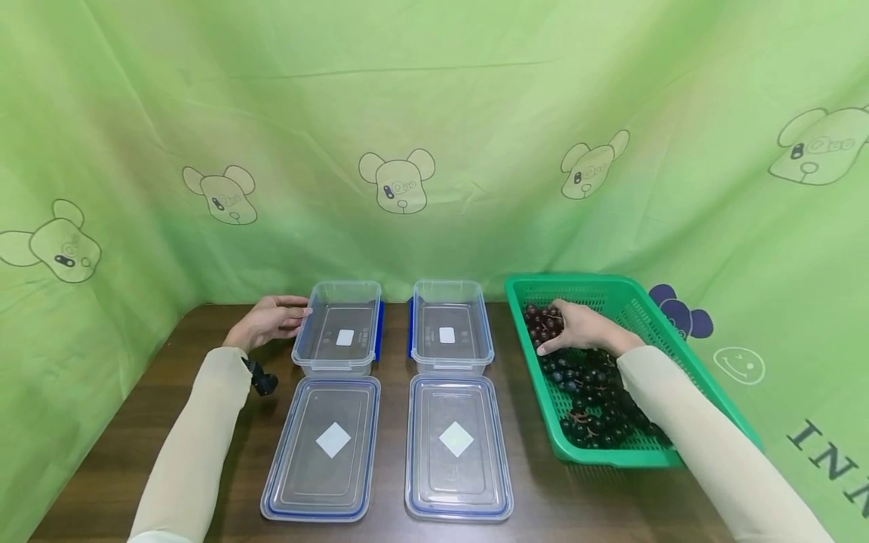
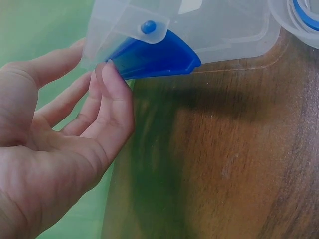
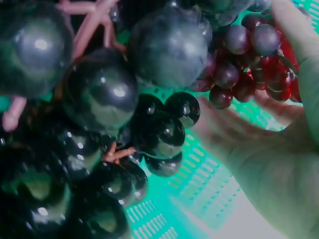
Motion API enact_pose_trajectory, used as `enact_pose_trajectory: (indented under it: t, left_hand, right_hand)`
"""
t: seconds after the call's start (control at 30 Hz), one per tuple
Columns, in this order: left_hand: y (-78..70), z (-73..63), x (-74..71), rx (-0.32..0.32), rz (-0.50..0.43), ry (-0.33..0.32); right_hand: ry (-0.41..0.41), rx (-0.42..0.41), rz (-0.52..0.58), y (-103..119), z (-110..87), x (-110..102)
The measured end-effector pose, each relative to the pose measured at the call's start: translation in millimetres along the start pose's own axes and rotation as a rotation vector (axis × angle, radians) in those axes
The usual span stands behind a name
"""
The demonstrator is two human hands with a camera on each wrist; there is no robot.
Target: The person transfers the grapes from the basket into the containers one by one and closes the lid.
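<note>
My left hand (image 1: 270,318) is at the left side of the left clear plastic box (image 1: 336,365), its fingertips touching the wall. In the left wrist view, bent fingers (image 2: 117,89) meet the box's blue side latch (image 2: 159,57), which hangs unfastened. My right hand (image 1: 582,329) reaches into the green basket (image 1: 551,422) and grips a bunch of dark red grapes (image 1: 541,320) at its left side, thumb and fingers around it. In the right wrist view the red grapes (image 3: 244,74) sit within the hand (image 3: 269,154), beside large black grapes (image 3: 99,89).
A second clear box (image 1: 451,367) stands to the right of the first. Two blue-rimmed lids, the left lid (image 1: 319,483) and the right lid (image 1: 458,483), lie in front of them. More black grapes (image 1: 591,400) fill the basket. A green curtain (image 1: 305,113) hangs behind the wooden table (image 1: 390,452).
</note>
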State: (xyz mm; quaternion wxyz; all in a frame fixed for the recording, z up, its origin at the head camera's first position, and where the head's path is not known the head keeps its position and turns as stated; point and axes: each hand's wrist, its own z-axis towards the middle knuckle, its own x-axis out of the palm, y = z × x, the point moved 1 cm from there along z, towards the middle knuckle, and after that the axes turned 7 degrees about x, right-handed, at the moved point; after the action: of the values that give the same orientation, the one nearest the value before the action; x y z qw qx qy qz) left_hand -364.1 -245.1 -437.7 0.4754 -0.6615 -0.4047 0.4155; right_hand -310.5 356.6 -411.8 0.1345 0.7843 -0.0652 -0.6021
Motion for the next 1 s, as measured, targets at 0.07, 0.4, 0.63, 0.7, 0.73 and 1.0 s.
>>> enact_pose_trajectory:
  t: [0.07,0.4,0.63,0.7,0.73,1.0]
  left_hand:
    - [0.3,0.3,0.2,0.004,0.006,-0.002]
    - [-2.0,-0.4,3.2,0.021,0.031,0.001]
    - [-3.5,-1.3,7.5,0.031,0.035,0.005]
    - [-4.2,-1.1,7.5,0.032,0.034,0.006]
    - [-4.2,-1.3,7.3,0.031,0.030,0.006]
    - [-2.0,-5.1,5.0,0.018,0.013,0.010]
  right_hand:
    - [0.000,0.004,0.025,0,-1.3,0]
    - [-0.043,0.015,0.095,-8,-1.6,-2]
    - [-0.052,0.011,0.153,-16,-9.2,-11]
    - [-0.062,0.019,0.168,-16,-12.6,-16]
    - [-0.063,0.024,0.174,-15,-14.2,-18]
    - [-0.086,0.056,0.209,-17,-27.5,-33]
